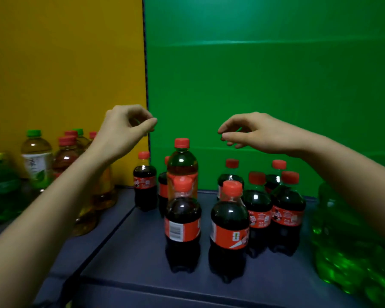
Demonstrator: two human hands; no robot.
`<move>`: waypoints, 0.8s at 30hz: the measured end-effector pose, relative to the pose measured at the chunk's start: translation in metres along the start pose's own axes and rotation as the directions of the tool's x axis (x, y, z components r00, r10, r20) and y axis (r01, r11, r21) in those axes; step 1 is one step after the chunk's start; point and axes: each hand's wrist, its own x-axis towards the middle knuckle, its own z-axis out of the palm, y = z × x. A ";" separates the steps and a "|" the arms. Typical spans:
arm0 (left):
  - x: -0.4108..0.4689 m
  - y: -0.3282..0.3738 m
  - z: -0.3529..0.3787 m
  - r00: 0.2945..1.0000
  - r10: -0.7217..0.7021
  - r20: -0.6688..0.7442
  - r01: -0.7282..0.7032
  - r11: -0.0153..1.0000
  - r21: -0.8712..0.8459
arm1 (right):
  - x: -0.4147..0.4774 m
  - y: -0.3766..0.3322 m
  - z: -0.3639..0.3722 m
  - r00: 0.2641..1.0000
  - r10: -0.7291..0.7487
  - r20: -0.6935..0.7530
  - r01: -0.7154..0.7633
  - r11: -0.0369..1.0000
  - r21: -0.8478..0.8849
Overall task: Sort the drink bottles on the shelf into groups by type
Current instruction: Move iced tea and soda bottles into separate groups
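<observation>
view: head camera, looking down over a shelf
left hand (125,127): raised above the bottles where the two back panels meet; fingers loosely curled toward the thumb, holding nothing
right hand (253,132): raised over the cola group, palm down; fingers loosely curled, holding nothing
cola bottles (229,230): small, dark, with red caps and red labels; upright in a cluster mid-shelf, before the green panel
tall bottle (182,165): red cap, amber drink, orange label; upright among the colas, just behind the front-left one
tea bottles (37,161): amber drink, green and red caps; grouped at the left, before the yellow panel, partly behind the left forearm
green bottles (347,241): right edge, blurred
green bottle with yellow cap (0,178): far left edge
shelf (131,252): dark blue surface
yellow panel (65,63): back wall, left
green panel (265,74): back wall, right
</observation>
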 end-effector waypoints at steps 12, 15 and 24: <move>-0.091 -0.098 -0.042 0.992 -0.106 0.071 0.111 0.991 -0.069 | 0.035 -0.046 0.078 0.896 0.262 0.358 -0.322 0.939 0.118; -0.107 -0.118 -0.051 0.996 -0.079 0.040 0.082 0.993 -0.080 | 0.037 -0.053 0.084 0.885 0.296 0.359 -0.354 0.929 0.106; -0.113 -0.168 -0.057 0.969 -0.215 -0.125 0.208 0.976 -0.061 | 0.040 -0.062 0.082 0.906 0.387 0.173 -0.386 0.922 -0.041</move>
